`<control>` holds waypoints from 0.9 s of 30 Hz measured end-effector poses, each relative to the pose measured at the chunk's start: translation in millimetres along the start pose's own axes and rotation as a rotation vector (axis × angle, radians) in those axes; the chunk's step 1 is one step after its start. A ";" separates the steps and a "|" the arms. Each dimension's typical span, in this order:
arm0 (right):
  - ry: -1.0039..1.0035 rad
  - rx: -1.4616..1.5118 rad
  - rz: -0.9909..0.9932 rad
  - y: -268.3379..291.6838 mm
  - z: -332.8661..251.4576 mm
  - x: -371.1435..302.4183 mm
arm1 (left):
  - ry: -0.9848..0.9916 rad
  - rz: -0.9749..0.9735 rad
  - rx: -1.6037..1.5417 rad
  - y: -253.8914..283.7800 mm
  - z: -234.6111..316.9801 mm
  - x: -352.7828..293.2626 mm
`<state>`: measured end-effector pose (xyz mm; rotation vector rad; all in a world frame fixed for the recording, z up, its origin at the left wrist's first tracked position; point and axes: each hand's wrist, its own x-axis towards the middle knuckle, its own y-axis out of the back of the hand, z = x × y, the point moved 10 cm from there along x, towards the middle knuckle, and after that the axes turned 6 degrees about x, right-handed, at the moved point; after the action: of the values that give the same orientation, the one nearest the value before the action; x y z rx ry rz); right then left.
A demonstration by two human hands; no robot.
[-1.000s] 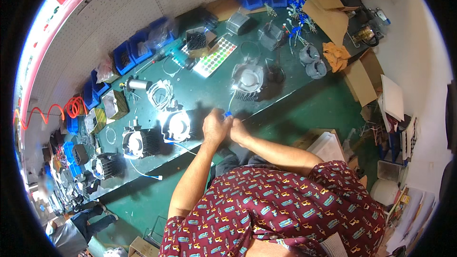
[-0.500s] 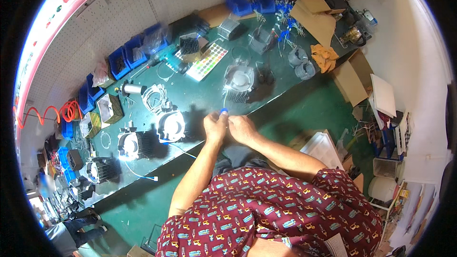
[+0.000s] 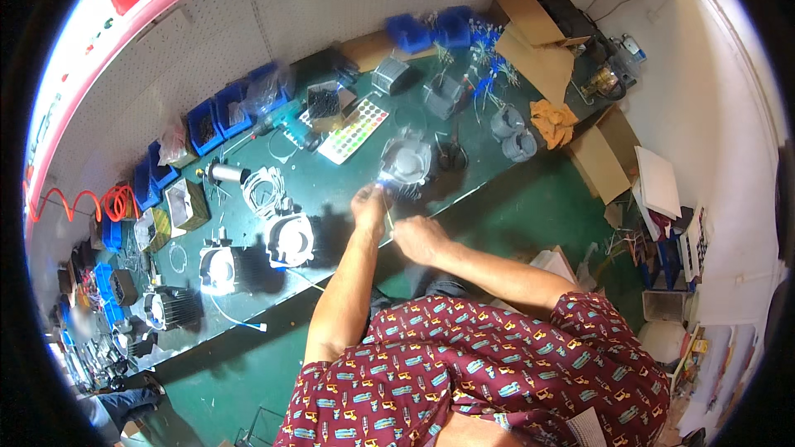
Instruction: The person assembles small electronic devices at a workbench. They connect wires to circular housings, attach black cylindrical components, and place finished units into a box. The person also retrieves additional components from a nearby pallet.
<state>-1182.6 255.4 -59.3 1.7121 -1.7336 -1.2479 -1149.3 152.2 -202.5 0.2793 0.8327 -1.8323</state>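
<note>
My left hand [image 3: 368, 205] is closed in a pinch at the near side of a round metal housing with a finned body [image 3: 407, 161]. A thin pale cable [image 3: 388, 210] runs from its fingertips down to my right hand [image 3: 420, 240]. That hand is closed around the cable's lower end, close to the bench edge; the tip itself is hidden. A bright glint sits just above the left fingertips, so the exact contact there is unclear. To the left stand similar housings, one [image 3: 294, 240] with a lead trailing toward my left forearm and another [image 3: 222, 268] with a white-plugged lead.
Black-handled scissors [image 3: 451, 154] lie right of the near housing. A coiled grey cable [image 3: 264, 191], a sticker sheet [image 3: 354, 132] and a teal power driver [image 3: 291, 123] lie beyond. Blue bins [image 3: 204, 122] line the wall. An orange cloth [image 3: 553, 123] lies at right.
My hands have moved apart: the left up toward the housing, the right down and slightly right. The cable now shows stretched between them. The whole view has shifted slightly.
</note>
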 end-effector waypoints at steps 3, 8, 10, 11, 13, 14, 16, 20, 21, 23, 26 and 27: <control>0.097 0.093 -0.020 -12.9 16.6 0.8 | -0.016 -0.007 0.044 -2.1 -7.2 12.1; 0.231 0.332 0.258 79.6 59.9 15.9 | -0.074 0.000 0.131 4.7 10.5 -1.4; 0.275 0.407 0.581 128.7 85.0 38.9 | -0.066 0.066 0.175 15.6 12.7 -8.8; 0.294 0.470 0.712 147.7 94.4 50.5 | -0.057 0.113 0.186 16.2 13.8 -15.6; 0.300 0.516 0.706 143.0 114.4 91.2 | -0.042 0.160 0.237 13.3 16.6 -25.2; 0.293 0.617 0.637 133.5 120.4 111.0 | -0.055 0.167 0.249 13.3 19.1 -27.1; 0.281 0.790 0.508 106.9 122.3 141.5 | -0.058 0.221 0.267 16.5 21.5 -36.7; 0.273 0.836 0.467 87.2 125.5 153.0 | -0.107 0.234 0.227 15.2 20.8 -40.5; 0.275 0.827 0.442 88.1 124.6 153.4 | -0.129 0.201 0.203 11.0 20.6 -40.5; 0.274 0.811 0.400 89.9 122.9 154.3 | -0.145 0.181 0.173 9.6 21.8 -38.5; 0.265 0.814 0.425 86.0 129.5 157.9 | -0.120 0.134 0.250 1.7 37.3 -34.9; 0.259 0.828 0.418 88.5 128.9 158.2 | -0.068 0.126 0.155 1.8 33.1 -31.3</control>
<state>-1363.3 133.3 -102.8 1.6370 -2.4398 -0.0950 -1128.5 152.8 -162.0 0.3576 0.6135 -1.7804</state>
